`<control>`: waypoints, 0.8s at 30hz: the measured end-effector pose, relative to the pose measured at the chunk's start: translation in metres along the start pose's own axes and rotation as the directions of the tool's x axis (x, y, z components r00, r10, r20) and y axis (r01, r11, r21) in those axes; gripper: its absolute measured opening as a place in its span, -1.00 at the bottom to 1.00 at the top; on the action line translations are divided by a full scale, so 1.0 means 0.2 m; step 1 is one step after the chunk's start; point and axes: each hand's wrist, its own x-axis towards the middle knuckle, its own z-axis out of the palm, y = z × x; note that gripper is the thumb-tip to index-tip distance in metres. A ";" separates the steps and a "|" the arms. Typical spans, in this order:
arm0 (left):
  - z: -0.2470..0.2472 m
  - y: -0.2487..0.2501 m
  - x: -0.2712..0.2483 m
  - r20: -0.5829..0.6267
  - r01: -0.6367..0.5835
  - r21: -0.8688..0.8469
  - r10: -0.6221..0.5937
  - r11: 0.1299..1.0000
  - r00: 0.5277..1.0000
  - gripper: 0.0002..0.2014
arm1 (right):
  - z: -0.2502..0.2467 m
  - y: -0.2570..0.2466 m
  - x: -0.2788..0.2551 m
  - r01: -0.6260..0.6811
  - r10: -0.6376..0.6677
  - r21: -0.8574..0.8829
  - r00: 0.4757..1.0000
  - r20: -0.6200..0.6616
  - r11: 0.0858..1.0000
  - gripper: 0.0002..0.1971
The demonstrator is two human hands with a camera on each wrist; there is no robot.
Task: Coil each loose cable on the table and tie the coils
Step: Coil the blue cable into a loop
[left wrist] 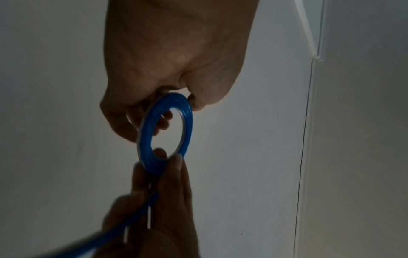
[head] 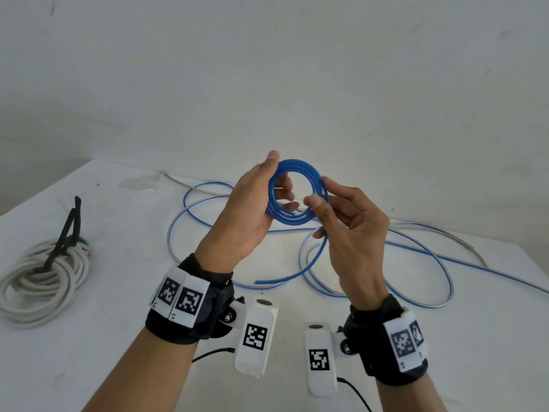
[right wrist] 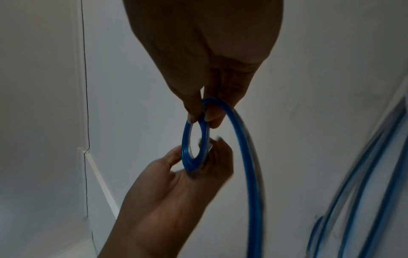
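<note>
A small coil of blue cable (head: pixel 297 191) is held up above the table between both hands. My left hand (head: pixel 261 197) grips the coil's left side, thumb over the top and fingers through the ring. My right hand (head: pixel 323 203) pinches the coil's right side between thumb and forefinger. The left wrist view shows the coil (left wrist: pixel 165 132) with fingers on both ends. In the right wrist view the coil (right wrist: pixel 194 139) continues into a strand arcing down. The loose blue cable (head: pixel 401 248) lies in wide loops on the white table (head: pixel 118 337).
A white cable coil (head: pixel 44 281) bound with a black tie (head: pixel 69 230) lies at the table's left. A grey cable (head: pixel 463 242) runs along the back. A white wall rises behind the table.
</note>
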 end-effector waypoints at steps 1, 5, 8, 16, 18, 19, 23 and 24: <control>-0.01 0.00 0.01 -0.010 -0.025 0.082 0.026 0.996 1.000 -0.64 | -0.02 -0.01 0.01 0.004 -0.004 -0.018 1.000 0.019 1.000 -0.77; -0.08 0.00 0.01 0.149 -0.064 0.416 0.002 0.907 0.989 -0.54 | -0.11 -0.02 0.05 0.003 0.029 -0.171 0.982 0.185 0.985 -0.78; -0.09 0.00 -0.03 0.278 -0.019 0.509 -0.143 0.861 0.950 -0.48 | -0.14 -0.01 0.06 0.013 0.061 -0.249 0.956 0.287 0.968 -0.77; -0.04 -0.04 -0.04 0.267 0.075 0.506 -0.239 0.859 0.934 -0.45 | -0.14 -0.01 0.05 0.063 0.024 -0.282 0.954 0.298 0.957 -0.76; -0.03 -0.04 -0.04 0.240 0.074 0.461 -0.205 0.884 0.949 -0.50 | -0.12 -0.01 0.05 0.049 0.024 -0.268 0.965 0.262 0.962 -0.75; -0.04 -0.04 -0.03 0.225 0.079 0.413 -0.186 0.907 0.957 -0.51 | -0.12 -0.01 0.05 0.031 0.027 -0.239 0.971 0.236 0.970 -0.74; -0.06 0.00 0.00 0.160 0.116 0.123 -0.135 0.986 0.978 -0.52 | -0.09 0.00 0.04 -0.085 0.089 -0.027 0.984 0.156 0.996 -0.73; -0.06 0.01 0.01 0.145 0.114 0.059 -0.121 0.992 0.982 -0.52 | -0.07 0.00 0.03 -0.104 0.100 0.015 0.983 0.153 0.994 -0.71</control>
